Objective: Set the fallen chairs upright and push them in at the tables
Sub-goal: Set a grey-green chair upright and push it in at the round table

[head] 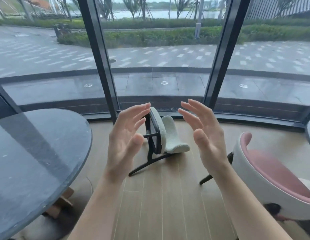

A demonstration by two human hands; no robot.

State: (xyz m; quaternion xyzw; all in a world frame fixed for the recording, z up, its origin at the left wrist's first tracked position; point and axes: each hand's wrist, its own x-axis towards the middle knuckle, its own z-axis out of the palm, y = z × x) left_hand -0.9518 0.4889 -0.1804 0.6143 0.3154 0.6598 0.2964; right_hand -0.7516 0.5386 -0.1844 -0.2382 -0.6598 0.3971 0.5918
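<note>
Your two bare forearms reach forward from the bottom edge, palms turned toward each other. Your left hand (124, 144) and right hand (205, 135) are both raised and released: the fingers (139, 110) are straight and slightly spread, thumbs apart from them, and they grasp nothing.

Beyond your fingertips, in the gap between the two hands, the fallen chair (170, 137) lies on its side on the pale wooden floor (161, 196). It has a pale green, nubbly seat and backrest on a dark frame. The underside of the seat faces toward your left fingers, with the dark legs sticking out sideways and one long leg resting along the floor below your left palm. In the view your left fingertips overlap the top edge of the seat, but the chair sits farther away.

Outside your left fingers stands a round dark table (38, 153). Outside your right fingers stands an upright tub chair (251, 179), white shell with pink cushioning. Past all your fingertips a curved glass wall (164, 87) with dark frames shows wet paving and hedges.
</note>
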